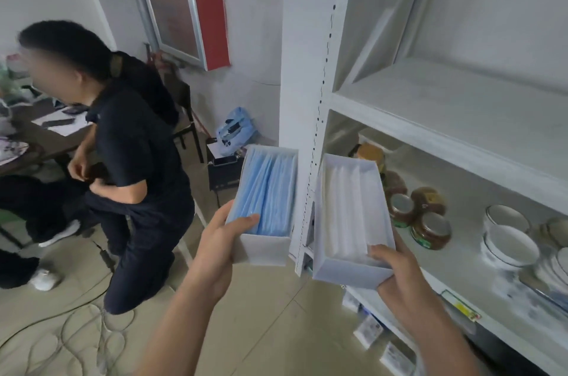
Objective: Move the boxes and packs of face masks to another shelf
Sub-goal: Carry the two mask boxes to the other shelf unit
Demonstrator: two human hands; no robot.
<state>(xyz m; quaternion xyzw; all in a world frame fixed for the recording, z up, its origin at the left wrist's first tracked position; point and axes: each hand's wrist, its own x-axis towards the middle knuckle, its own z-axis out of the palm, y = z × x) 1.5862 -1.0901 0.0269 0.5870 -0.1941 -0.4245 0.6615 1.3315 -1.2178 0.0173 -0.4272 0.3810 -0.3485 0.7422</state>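
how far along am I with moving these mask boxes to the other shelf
Done: nothing visibly placed; the upper shelf is bare. In hand: left hand holds the blue-mask box, right hand the white-mask box. Left: setting both down.

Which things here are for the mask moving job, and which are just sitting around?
For the job:
box of blue masks, held by the left hand
box of white masks, held by the right hand
white shelf unit

Just sitting around:
jars
bowls
cables on the floor
blue bag
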